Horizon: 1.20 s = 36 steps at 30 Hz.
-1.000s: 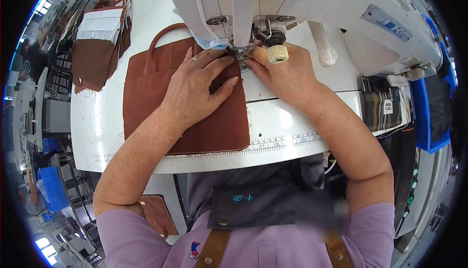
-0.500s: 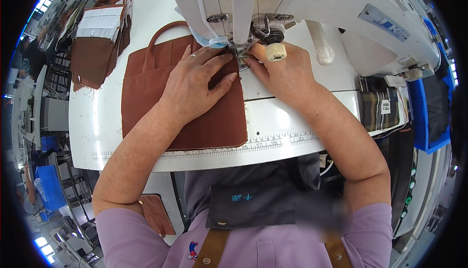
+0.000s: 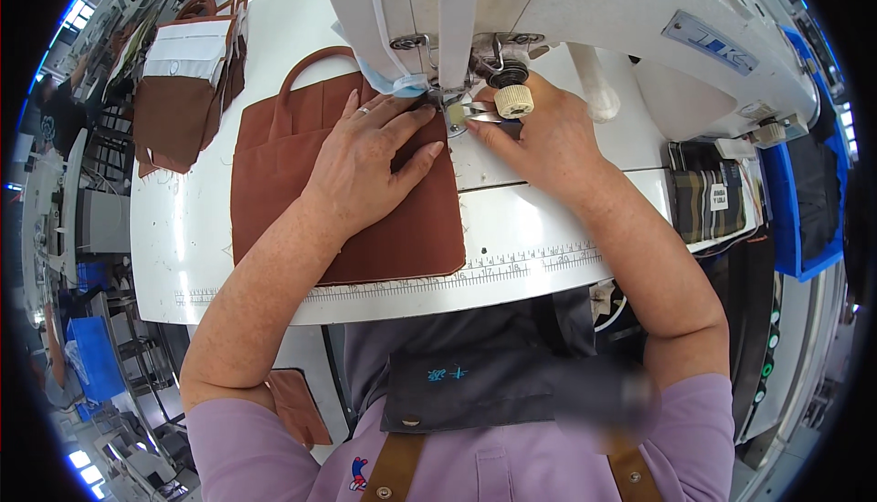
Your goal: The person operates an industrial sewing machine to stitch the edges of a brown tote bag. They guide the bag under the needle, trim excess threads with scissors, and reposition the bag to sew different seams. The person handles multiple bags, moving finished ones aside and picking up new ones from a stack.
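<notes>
Fingers (image 3: 406, 123) of the left hand (image 3: 358, 162) lay spread over a brown bag-shaped piece (image 3: 402, 242), pressing it from above with the thumb held apart, the palm not closed around anything. That piece rested on a white tabletop (image 3: 183, 237), its looped handle (image 3: 297, 71) at the top and its upper right part by the needle area of a white sewing machine (image 3: 594, 0); whether the needle was in it could not be told. Just right of the needle area, the right hand (image 3: 553, 141) was closed on a small metal tool (image 3: 491, 113), pinched by the thumb, with its tips pointing left; a cream knob (image 3: 513, 101) hid part of the fingers. Below the piece, a printed ruler (image 3: 521, 264) ran along the table's near edge. Stacked brown pieces (image 3: 172, 118) sat at the far left, and plaid fabric (image 3: 699, 200) lay at the right, near a blue bin (image 3: 791, 251).
</notes>
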{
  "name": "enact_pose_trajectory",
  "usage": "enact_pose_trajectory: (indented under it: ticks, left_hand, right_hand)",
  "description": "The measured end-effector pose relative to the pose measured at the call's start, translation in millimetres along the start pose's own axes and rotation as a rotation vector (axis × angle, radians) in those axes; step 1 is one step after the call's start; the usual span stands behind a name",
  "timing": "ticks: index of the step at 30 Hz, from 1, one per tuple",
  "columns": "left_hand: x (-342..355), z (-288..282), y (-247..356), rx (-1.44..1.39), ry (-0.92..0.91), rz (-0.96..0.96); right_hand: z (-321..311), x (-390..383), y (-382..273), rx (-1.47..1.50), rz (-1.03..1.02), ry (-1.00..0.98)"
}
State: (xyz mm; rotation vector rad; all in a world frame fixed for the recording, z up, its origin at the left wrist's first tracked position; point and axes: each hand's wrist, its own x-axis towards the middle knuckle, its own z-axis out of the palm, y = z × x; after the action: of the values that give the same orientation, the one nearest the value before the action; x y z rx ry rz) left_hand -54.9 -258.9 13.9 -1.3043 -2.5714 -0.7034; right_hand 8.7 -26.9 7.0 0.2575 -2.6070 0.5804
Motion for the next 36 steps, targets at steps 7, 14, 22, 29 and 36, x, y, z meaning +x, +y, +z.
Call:
enact_pose_trajectory:
  ticks: [7,14,22,29,36]
  left_hand:
    - [2,1,-3,-0.015,0.002,-0.013]
    - [4,0,-1,-0.011,0.028,0.002]
    - [6,0,-5,-0.017,0.027,0.017]
    - [8,-9,1,0.304,0.170,0.279]
    - [7,0,42,0.000,0.024,-0.095]
  right_hand:
    - [3,0,9,0.067,0.004,-0.017]
    - [4,1,8,0.073,-0.036,0.016]
    - [6,0,12,0.052,-0.025,-0.029]
    - [1,-2,8,0.028,-0.070,-0.020]
    - [4,-2,13,-0.013,-0.192,0.094]
